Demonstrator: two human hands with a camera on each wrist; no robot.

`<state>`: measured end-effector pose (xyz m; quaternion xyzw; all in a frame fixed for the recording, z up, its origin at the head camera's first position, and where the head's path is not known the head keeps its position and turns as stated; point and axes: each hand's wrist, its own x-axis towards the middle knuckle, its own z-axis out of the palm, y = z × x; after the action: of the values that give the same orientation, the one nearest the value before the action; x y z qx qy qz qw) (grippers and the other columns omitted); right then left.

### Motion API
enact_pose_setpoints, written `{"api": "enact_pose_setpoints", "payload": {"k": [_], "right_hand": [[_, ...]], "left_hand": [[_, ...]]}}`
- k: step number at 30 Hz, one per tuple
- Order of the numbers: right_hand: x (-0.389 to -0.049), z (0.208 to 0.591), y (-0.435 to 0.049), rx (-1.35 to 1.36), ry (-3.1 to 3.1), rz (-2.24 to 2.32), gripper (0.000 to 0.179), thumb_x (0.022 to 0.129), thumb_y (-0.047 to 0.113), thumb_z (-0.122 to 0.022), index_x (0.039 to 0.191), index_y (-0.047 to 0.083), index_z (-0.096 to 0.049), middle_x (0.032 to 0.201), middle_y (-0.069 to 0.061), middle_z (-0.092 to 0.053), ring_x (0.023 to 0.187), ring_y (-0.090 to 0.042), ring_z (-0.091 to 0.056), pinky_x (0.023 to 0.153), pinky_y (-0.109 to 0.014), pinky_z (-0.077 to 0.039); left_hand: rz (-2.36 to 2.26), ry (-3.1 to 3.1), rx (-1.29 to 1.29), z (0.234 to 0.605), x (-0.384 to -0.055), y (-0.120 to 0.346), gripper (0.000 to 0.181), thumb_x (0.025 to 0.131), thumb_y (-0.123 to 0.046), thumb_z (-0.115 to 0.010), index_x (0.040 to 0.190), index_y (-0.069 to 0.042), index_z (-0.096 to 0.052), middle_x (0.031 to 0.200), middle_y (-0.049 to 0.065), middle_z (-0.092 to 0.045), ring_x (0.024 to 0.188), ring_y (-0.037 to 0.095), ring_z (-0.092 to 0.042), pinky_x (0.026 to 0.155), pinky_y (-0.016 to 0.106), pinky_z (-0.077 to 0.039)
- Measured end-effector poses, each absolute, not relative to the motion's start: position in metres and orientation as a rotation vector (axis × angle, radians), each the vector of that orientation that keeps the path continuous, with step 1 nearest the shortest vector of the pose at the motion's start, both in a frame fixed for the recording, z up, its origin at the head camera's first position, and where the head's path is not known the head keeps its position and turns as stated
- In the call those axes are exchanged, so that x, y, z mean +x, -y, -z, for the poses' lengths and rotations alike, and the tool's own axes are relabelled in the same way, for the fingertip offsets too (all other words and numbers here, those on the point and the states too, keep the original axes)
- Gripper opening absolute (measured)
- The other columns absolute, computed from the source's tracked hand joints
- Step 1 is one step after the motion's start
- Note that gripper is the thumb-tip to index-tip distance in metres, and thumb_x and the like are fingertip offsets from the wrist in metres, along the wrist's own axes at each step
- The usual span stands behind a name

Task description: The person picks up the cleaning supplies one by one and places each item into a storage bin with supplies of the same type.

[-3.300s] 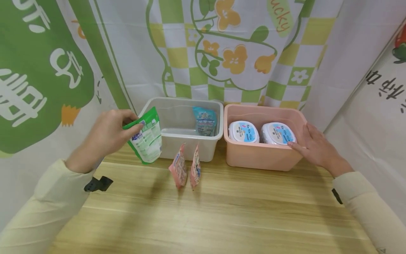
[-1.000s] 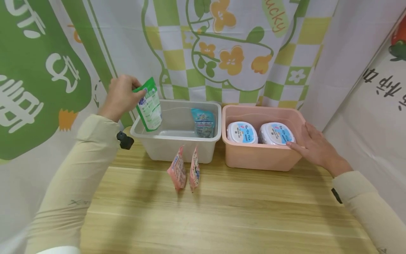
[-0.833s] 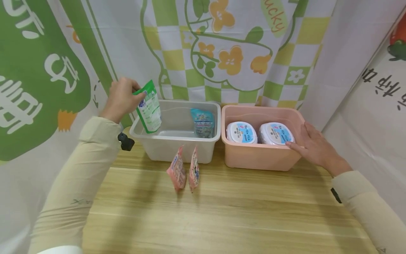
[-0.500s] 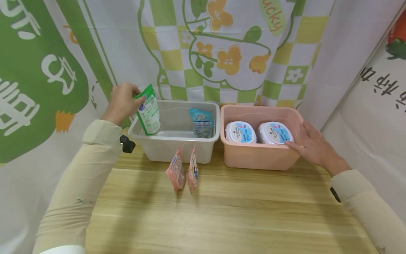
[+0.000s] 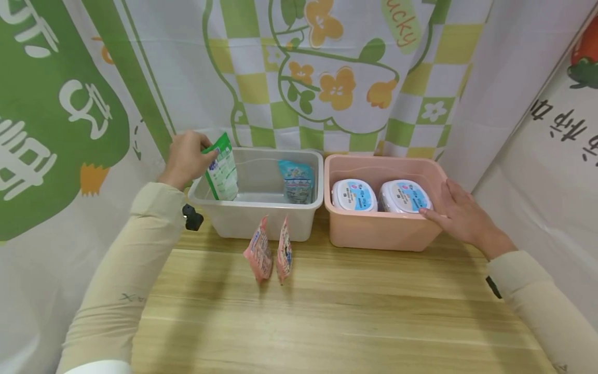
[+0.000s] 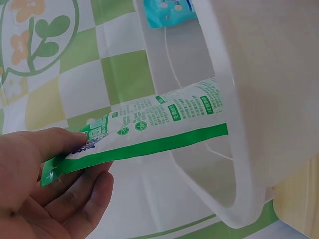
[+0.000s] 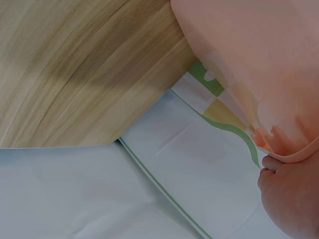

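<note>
My left hand (image 5: 187, 156) pinches the top of a green and white pouch (image 5: 224, 174) between thumb and fingers. The pouch hangs upright inside the left part of the grey bin (image 5: 261, 221), its lower end below the rim. In the left wrist view, thumb and fingers grip its green top edge (image 6: 52, 172), and the bin wall hides its far end. A blue pouch (image 5: 296, 182) stands at the right end of that bin. My right hand (image 5: 464, 215) rests on the right rim of the pink bin (image 5: 388, 231), thumb over the front corner.
Two white tubs (image 5: 355, 196) with blue labels sit in the pink bin, side by side. A pair of pink packets (image 5: 259, 252) stands on the wooden table (image 5: 345, 306) in front of the grey bin. Printed cloth (image 5: 341, 93) hangs behind the bins.
My left hand has carried the green pouch from left of the grey bin, up over its rim and then down into it. The right hand keeps its place on the pink bin.
</note>
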<state>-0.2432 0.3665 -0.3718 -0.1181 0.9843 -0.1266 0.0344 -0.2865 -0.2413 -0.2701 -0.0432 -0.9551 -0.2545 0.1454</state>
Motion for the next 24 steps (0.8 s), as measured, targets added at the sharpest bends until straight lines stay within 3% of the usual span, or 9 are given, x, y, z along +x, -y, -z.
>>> {"api": "enact_pose_setpoints", "payload": {"k": [9,24], "right_hand": [[-0.243,0.372,-0.366,-0.354,-3.030,0.399,0.105,0.107,0.066,-0.040,0.163,-0.007,0.010,0.171,-0.029,0.023,0.160,-0.055,0.008,0.124,-0.075,-0.005],[-0.243,0.371,-0.364,-0.329,-3.023,0.431,0.108,0.104,0.071,-0.040,0.164,-0.003,0.011,0.172,-0.025,0.024,0.161,-0.053,0.009,0.124,-0.076,-0.004]], "left_hand": [[0.757,2.762,-0.102,0.279,-0.288,0.241,0.029,0.102,-0.014,-0.068,0.113,0.012,-0.073,0.110,0.034,-0.075,0.093,0.042,-0.075,0.067,0.035,-0.058],[0.756,2.792,-0.095,0.298,-0.292,0.242,0.031,0.102,-0.014,-0.068,0.116,0.013,-0.072,0.112,0.033,-0.074,0.096,0.041,-0.072,0.082,0.049,-0.060]]}}
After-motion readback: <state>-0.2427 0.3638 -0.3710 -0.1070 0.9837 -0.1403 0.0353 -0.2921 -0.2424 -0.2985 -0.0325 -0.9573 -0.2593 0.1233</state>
